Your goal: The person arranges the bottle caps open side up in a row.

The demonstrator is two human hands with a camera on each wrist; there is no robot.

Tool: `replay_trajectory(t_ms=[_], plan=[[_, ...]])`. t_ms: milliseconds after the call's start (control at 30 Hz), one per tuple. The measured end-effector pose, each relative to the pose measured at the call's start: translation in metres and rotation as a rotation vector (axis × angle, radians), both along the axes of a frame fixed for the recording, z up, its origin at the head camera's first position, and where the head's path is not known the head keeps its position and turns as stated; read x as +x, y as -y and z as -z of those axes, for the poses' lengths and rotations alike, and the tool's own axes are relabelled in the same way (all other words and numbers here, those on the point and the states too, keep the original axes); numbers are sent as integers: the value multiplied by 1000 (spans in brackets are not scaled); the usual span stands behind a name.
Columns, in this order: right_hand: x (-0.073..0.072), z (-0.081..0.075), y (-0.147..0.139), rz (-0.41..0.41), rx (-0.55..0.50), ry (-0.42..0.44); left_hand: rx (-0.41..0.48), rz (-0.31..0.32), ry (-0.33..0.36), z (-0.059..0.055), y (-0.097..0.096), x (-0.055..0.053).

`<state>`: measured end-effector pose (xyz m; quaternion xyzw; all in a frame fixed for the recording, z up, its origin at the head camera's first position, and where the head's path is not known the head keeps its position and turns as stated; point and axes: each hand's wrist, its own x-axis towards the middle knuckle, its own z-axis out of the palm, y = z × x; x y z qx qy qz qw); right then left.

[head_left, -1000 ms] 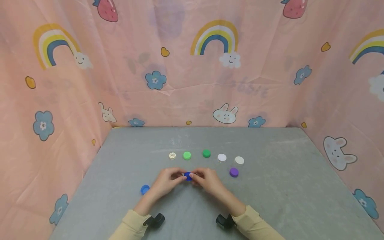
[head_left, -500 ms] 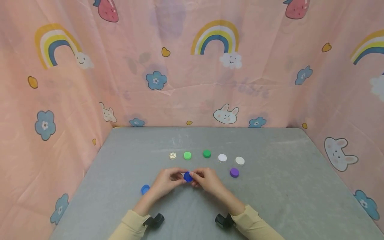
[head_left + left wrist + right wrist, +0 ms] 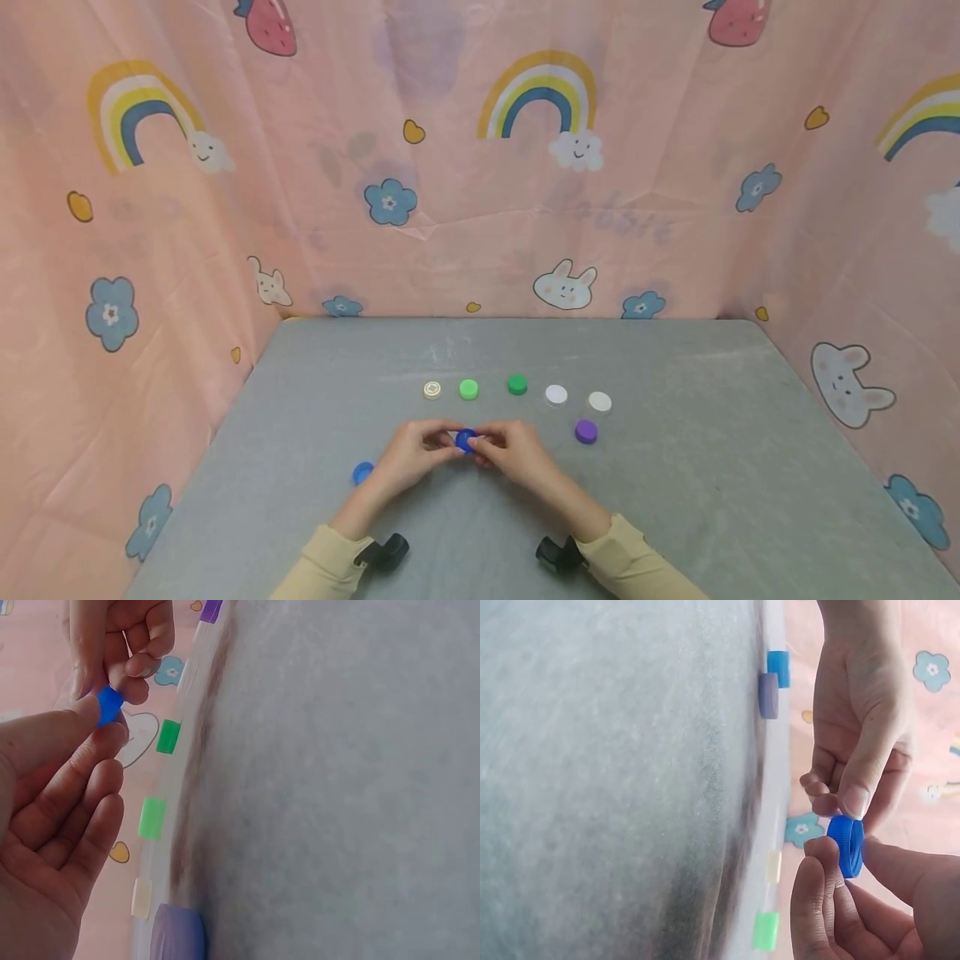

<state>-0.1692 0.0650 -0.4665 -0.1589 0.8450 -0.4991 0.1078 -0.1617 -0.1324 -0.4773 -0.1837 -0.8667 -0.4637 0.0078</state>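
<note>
Between both hands, above the middle of the table, is a dark blue bottle cap point(image 3: 465, 440). My left hand point(image 3: 415, 454) pinches its left side with thumb and index finger. From the right, my right hand point(image 3: 517, 450) holds the same cap between thumb and fingertips. The right wrist view shows the ribbed side and hollow inside of the cap point(image 3: 846, 846), with the left thumb at its upper edge. In the left wrist view, fingertips partly cover the cap point(image 3: 110, 705).
Beyond the hands lie a cream cap point(image 3: 432, 389), light green cap point(image 3: 468, 389), green cap point(image 3: 517, 384), white cap point(image 3: 556, 394) and off-white cap point(image 3: 600, 402). A purple cap point(image 3: 587, 432) lies right. Beside the left forearm is a lighter blue cap point(image 3: 363, 472); a greyish-purple cap point(image 3: 769, 696) overlaps it.
The dark blue cap has been turned between the fingers and shifted slightly left. My right thumb and fingertips have moved a little left with it. The caps on the table stay put.
</note>
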Motion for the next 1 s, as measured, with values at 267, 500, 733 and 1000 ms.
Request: replay_trajectory(t_ms=[267, 500, 733, 1000], plan=[[2, -3, 2, -24, 114, -96, 7, -20, 26, 1, 6, 1], [1, -5, 6, -79, 96, -147, 42, -6, 29, 1, 12, 2], [0, -2, 12, -145, 86, -204, 45, 24, 22, 1, 19, 4], [0, 1, 19, -196, 141, -227, -31, 55, 40, 1, 28, 7]])
